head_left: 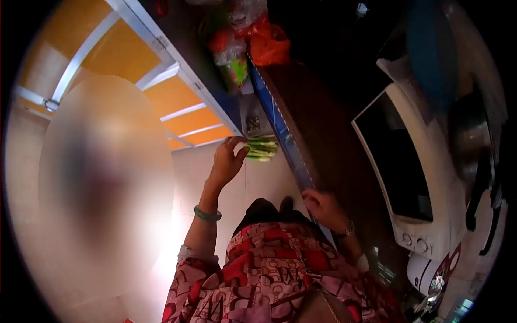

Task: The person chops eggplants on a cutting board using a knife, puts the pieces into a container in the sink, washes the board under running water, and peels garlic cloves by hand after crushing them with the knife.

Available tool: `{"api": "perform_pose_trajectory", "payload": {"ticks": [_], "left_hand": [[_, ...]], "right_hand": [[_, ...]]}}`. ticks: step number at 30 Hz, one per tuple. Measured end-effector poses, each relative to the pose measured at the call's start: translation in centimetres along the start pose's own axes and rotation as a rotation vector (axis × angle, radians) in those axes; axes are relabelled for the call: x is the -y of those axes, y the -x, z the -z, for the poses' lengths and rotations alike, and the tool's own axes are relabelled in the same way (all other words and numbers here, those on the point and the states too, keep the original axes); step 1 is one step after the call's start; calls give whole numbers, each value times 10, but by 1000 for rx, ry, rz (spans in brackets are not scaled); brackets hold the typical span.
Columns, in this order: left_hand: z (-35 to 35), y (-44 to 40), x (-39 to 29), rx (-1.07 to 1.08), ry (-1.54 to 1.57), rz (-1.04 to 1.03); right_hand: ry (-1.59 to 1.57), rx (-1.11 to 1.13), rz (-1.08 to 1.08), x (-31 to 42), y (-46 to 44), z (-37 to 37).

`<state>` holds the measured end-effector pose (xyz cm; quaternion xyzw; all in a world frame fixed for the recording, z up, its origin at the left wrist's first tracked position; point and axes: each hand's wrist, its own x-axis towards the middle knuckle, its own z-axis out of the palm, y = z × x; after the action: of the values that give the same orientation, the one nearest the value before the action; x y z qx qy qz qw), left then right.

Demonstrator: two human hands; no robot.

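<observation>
The left hand (226, 156) grasps a bunch of green stalks (262, 148), thumb on one side and fingers on the other, with the stalks lying roughly side by side and sticking out to the right of the fingertips, some pale at the ends. The bunch is held out in front of the body, over the light floor (269, 177), between the door (186, 97) and the blue side of the dark brown surface (301, 118). A green bangle (207, 214) circles the left wrist. The right hand (323, 207) is well apart from the stalks, at the near edge of the surface, its fingers loosely curled; whether they enclose or touch anything, I cannot tell. A band (349, 227) goes around that wrist. The person wears a red and pink patterned shirt (269, 264), and dark shoes (287, 204) show below the hands. On the right stands a white microwave (417, 161) with a dark front and two knobs, with a pan (468, 134) and a white appliance (423, 272) near it. Beyond the stalks is a red bag (269, 43), next to clear plastic. The door has orange panels in a pale frame; a blurred oval hides much of the left side.
</observation>
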<state>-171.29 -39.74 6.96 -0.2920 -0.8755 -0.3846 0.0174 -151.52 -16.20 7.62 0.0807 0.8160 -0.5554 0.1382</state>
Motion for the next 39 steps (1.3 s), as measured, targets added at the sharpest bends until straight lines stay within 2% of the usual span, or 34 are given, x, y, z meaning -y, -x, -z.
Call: {"api": "perform_pose_trajectory", "payload": {"ticks": [1, 3, 5, 6, 9, 11, 12, 13, 14, 16, 17, 18, 19, 21, 22, 24, 25, 27, 28, 30, 31, 33, 34, 36, 37, 39], "left_hand": [[2, -23, -1, -58, -3, -33], [3, -70, 2, -37, -18, -16], [-6, -121, 14, -36, -37, -69], [-12, -147, 17, -30, -33, -85], [-32, -223, 25, -43, 100, -252], [-45, -271, 33, -196, -17, -511], [-49, -290, 41, -120, -53, -471], [-60, -303, 56, -106, -40, -483], [-75, -314, 73, -113, -130, -407], [-85, -326, 83, -109, -213, -335], [-82, -318, 81, 275, -346, -291], [-78, -309, 83, 477, -415, -266], [-74, -300, 85, 680, -477, -246], [-67, -289, 90, 308, -329, -606], [-62, -291, 89, 321, -324, -612], [-52, -296, 85, 481, -124, -413], [-48, -300, 85, 489, -120, -414], [-39, -305, 87, 387, -107, -226], [-38, -308, 89, 396, -107, -226], [-41, -320, 92, 87, 98, -263], [-49, -327, 99, 93, 100, -263], [-70, -342, 114, 82, 58, -478], [-71, -348, 113, 85, 61, -477], [-66, -356, 114, 309, -294, -344], [-66, -358, 122, 314, -293, -344], [-63, -360, 134, -28, -614, -438]], "right_hand": [[31, -6, 24, 5, -6, 6], [60, -23, 49, 7, -19, 11], [70, -9, -102, 0, -29, 12], [67, -26, -104, 1, -33, 13], [1, -118, -115, 2, -50, 8], [32, -249, -22, 2, -69, 5], [25, -266, -39, 10, -78, 6], [12, -304, -77, 31, -95, 15], [-1, -339, -114, 53, -112, 26], [139, -318, -237, 99, -148, 54], [124, -438, -37, 100, -172, 61], [107, -555, 161, 100, -196, 66], [40, -558, 201, 108, -219, 72], [-3, -561, 256, 118, -272, 86], [15, -562, 269, 116, -301, 89], [-112, -488, 167, 114, -354, 91], [-115, -491, 159, 102, -381, 94], [24, -587, 364, 73, -422, 91], [70, -621, 430, 62, -434, 87], [270, -553, 276, 38, -448, 80], [370, -517, 198, 31, -451, 77], [520, -456, 76, 28, -449, 76], [570, -433, 34, 33, -445, 77], [690, -531, -14, 65, -419, 80], [728, -563, -32, 70, -413, 82], [792, -538, -102, 60, -412, 91]]}}
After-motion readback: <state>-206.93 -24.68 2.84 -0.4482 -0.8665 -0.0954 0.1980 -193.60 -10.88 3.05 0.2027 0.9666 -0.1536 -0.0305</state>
